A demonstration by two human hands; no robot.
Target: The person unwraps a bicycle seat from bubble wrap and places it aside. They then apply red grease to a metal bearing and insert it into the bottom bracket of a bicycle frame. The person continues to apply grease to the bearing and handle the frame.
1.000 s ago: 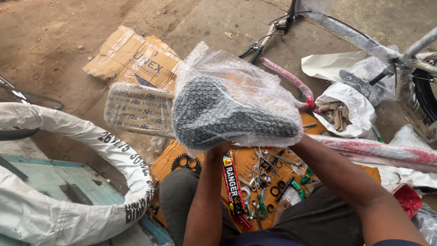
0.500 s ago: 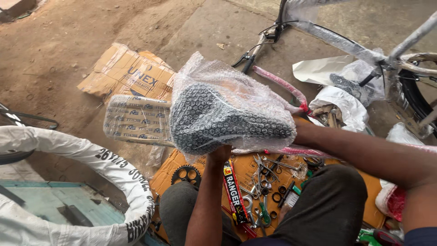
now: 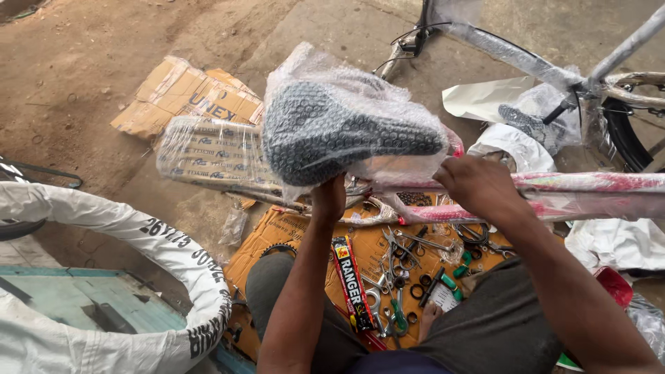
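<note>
A black bicycle saddle point(image 3: 332, 131) wrapped in clear bubble wrap is held up in front of me. My left hand point(image 3: 329, 197) grips it from underneath at its near edge. My right hand point(image 3: 478, 183) holds the loose bubble wrap at the saddle's right end, fingers pinched on the plastic. Just behind the saddle lies a pink bicycle frame tube point(image 3: 589, 183) in plastic wrap.
Below my arms, flattened cardboard point(image 3: 277, 235) carries spanners, washers and a long red-and-black package point(image 3: 352, 280). A paper-wrapped tyre point(image 3: 125, 235) curves at the left. A wrapped carrier rack point(image 3: 208, 156) lies behind the saddle. A wrapped grey bicycle frame point(image 3: 526, 59) and wheel point(image 3: 627, 135) stand at the right.
The saddle stays in my left hand. My right hand has come out from behind the saddle and now grips the wrap at its right end.
</note>
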